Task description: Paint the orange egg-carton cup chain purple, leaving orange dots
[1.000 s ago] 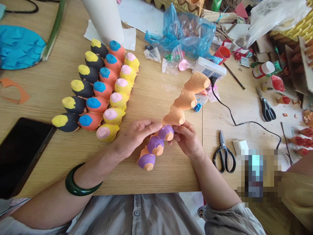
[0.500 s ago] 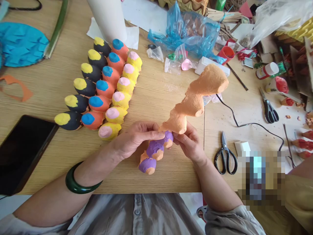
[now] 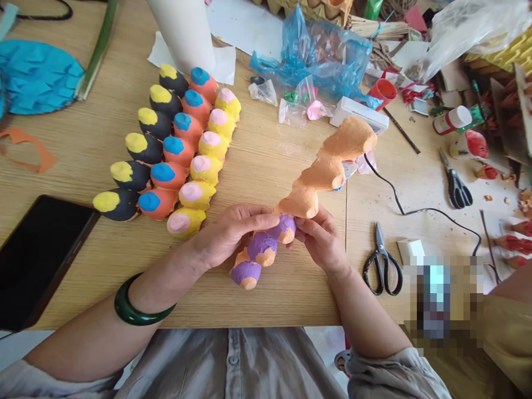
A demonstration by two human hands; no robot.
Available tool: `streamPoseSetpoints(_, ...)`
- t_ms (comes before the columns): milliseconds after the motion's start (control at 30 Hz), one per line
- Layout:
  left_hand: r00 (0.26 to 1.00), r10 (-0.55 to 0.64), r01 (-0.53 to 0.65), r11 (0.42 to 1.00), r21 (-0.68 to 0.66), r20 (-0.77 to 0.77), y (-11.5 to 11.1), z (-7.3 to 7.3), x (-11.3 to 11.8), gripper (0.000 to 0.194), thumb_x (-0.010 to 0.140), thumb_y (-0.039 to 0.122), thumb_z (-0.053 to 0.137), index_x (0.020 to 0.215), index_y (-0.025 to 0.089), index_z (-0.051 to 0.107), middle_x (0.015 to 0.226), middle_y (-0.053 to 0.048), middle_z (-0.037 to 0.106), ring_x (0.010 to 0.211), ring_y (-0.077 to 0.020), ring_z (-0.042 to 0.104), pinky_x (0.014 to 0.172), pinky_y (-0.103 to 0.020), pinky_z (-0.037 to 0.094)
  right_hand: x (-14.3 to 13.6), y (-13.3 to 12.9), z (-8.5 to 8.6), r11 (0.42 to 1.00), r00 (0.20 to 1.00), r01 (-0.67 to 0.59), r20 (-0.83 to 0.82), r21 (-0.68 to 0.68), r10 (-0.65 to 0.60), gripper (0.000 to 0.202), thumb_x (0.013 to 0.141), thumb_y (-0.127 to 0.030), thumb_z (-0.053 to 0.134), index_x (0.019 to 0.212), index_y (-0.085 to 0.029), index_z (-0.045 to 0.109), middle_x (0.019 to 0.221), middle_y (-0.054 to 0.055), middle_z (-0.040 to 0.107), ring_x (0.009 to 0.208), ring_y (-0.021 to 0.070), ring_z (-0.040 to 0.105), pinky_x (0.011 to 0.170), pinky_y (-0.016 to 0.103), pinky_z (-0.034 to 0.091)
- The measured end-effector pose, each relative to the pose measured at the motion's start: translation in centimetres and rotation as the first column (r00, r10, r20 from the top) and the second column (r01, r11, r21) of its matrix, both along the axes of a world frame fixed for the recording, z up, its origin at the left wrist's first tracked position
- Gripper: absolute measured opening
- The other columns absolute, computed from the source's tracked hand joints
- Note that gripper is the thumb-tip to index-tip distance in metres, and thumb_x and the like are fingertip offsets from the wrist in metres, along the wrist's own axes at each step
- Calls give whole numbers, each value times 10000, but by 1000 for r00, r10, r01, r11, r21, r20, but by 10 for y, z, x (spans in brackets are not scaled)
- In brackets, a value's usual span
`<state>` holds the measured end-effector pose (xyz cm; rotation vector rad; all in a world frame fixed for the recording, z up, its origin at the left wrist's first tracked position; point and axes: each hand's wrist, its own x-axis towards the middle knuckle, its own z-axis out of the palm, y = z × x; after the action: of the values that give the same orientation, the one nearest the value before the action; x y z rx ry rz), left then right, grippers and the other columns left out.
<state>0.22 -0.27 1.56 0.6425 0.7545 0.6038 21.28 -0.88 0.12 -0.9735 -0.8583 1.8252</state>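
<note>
A bumpy egg carton strip [image 3: 310,180] slants over the table between my hands. Its far part is plain orange, and its near bumps are coated in purple with orange tips. My left hand [image 3: 236,227] pinches it from the left near the middle, thumb on top. From the right, my right hand [image 3: 322,238] grips the same stretch, with some fingers hidden beneath. To the left lie finished-looking strips: a black one with yellow tips [image 3: 158,123], an orange one with blue tips [image 3: 174,146] and a yellow one with pink tips [image 3: 211,144], side by side.
Black-handled scissors [image 3: 382,263] lie right of my hands, and a second pair [image 3: 457,183] farther off. A dark tablet [image 3: 39,260] rests at left. Behind are a white roll [image 3: 185,36], a blue plastic bag [image 3: 320,61] and a red cup [image 3: 383,93]. A cable [image 3: 399,202] crosses the right side.
The strip has tilted a little: its far orange end has come lower and left, and its purple end has shifted slightly left and up. Both hands keep hold.
</note>
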Motion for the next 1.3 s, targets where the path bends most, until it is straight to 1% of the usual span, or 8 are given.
streamPoseSetpoints(100, 999, -47, 49, 996, -71, 22, 0, 1, -3, 401, 866, 569, 946, 888, 182, 842, 856, -82, 818, 590, -163, 685, 528, -266, 504, -1, 0, 1, 1000, 1000, -8, -2, -5, 8, 234, 862, -378, 883, 920, -227, 713, 770, -29, 624, 572, 106, 487, 514, 262, 585)
streamPoseSetpoints(233, 990, -126, 131, 989, -75, 68, -1, 3, -7, 391, 952, 582, 867, 948, 191, 867, 689, -57, 738, 567, -187, 679, 511, -281, 508, -4, 1, 1, 1000, 1000, -5, -13, -5, 5, 240, 835, -361, 863, 828, -231, 662, 690, -48, 571, 543, 105, 469, 472, 252, 552)
streamPoseSetpoints(300, 988, -131, 137, 988, -75, 78, 0, 1, -8, 378, 937, 573, 888, 977, 198, 880, 721, -65, 761, 591, -203, 713, 518, -284, 523, -5, 2, 1, 1000, 1000, -2, -20, -9, 2, 252, 813, -350, 853, 796, -236, 629, 659, -59, 532, 530, 105, 461, 457, 250, 536)
streamPoseSetpoints(400, 991, -115, 117, 992, -35, 75, 0, -3, -8, 363, 910, 549, 928, 1012, 202, 909, 873, -89, 838, 681, -214, 777, 602, -294, 578, -6, 2, 4, 998, 1000, -16, -13, -54, 15, 226, 796, -339, 823, 798, -242, 619, 639, -60, 509, 525, 116, 474, 455, 260, 534)
streamPoseSetpoints(567, 992, -115, 110, 989, 96, 54, 2, -5, -10, 282, 956, 468, 900, 1058, 208, 930, 922, -98, 867, 823, -239, 809, 802, -340, 638, -3, 3, 5, 997, 1000, 16, -3, -81, -16, 220, 788, -333, 819, 769, -242, 620, 631, -61, 482, 529, 118, 453, 453, 253, 530)
streamPoseSetpoints(800, 977, -199, 201, 979, -19, 77, 3, -8, -14, 425, 966, 645, 821, 1078, 241, 891, 795, -87, 779, 620, -221, 703, 528, -318, 555, -2, -1, 5, 997, 998, 15, 55, 79, -19, 331, 869, -443, 897, 801, -240, 644, 674, -55, 479, 572, 113, 382, 495, 251, 525)
streamPoseSetpoints(1000, 997, -56, 61, 995, -78, 59, 0, -3, -4, 356, 908, 536, 896, 863, 193, 811, 821, -77, 791, 569, -177, 683, 539, -306, 585, -4, -5, 7, 986, 993, -41, 117, 163, 22, 422, 911, -544, 918, 854, -235, 637, 721, -49, 509, 568, 106, 426, 522, 257, 526)
streamPoseSetpoints(1300, 999, -13, 19, 992, -126, 51, -9, -6, -1, 366, 942, 567, 859, 907, 213, 774, 859, -28, 770, 490, -125, 627, 414, -231, 459, -5, -8, 6, 986, 984, -83, 166, 142, 59, 426, 934, -577, 899, 978, -223, 666, 782, -13, 653, 596, 129, 585, 542, 276, 556)
